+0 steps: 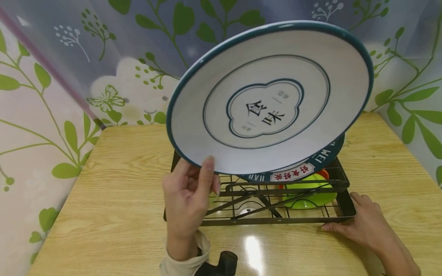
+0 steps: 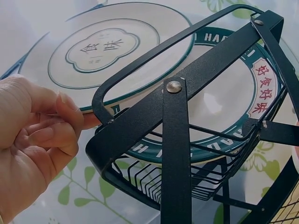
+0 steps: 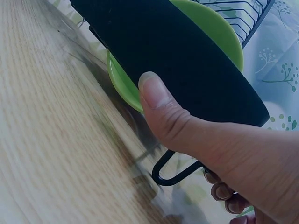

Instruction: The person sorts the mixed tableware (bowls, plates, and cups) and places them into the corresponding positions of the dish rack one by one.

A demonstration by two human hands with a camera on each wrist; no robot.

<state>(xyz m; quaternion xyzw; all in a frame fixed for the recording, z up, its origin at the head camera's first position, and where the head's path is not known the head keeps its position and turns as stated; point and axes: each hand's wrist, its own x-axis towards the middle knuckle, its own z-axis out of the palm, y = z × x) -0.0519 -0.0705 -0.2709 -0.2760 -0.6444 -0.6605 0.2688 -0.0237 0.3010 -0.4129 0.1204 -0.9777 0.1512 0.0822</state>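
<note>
My left hand (image 1: pixel 188 199) pinches the lower left rim of a large white plate (image 1: pixel 269 103) with a teal edge and dark characters, held tilted above a black dish rack (image 1: pixel 241 221). A second plate (image 2: pixel 215 112), with a teal lettered rim, leans in the rack's upper tier, partly hidden behind the first in the head view. At the rack's right end my right hand (image 1: pixel 369 220) grips the black side panel (image 3: pixel 187 60), its thumb lying on the outer face. The fingers curl behind and are partly hidden in the right wrist view.
A lime green dish (image 1: pixel 307 199) and an orange-red item (image 1: pixel 324 174) sit low in the rack's right part. The rack stands on a wooden table (image 1: pixel 121 199). Behind it rises a leaf-patterned backdrop (image 1: pixel 145 92).
</note>
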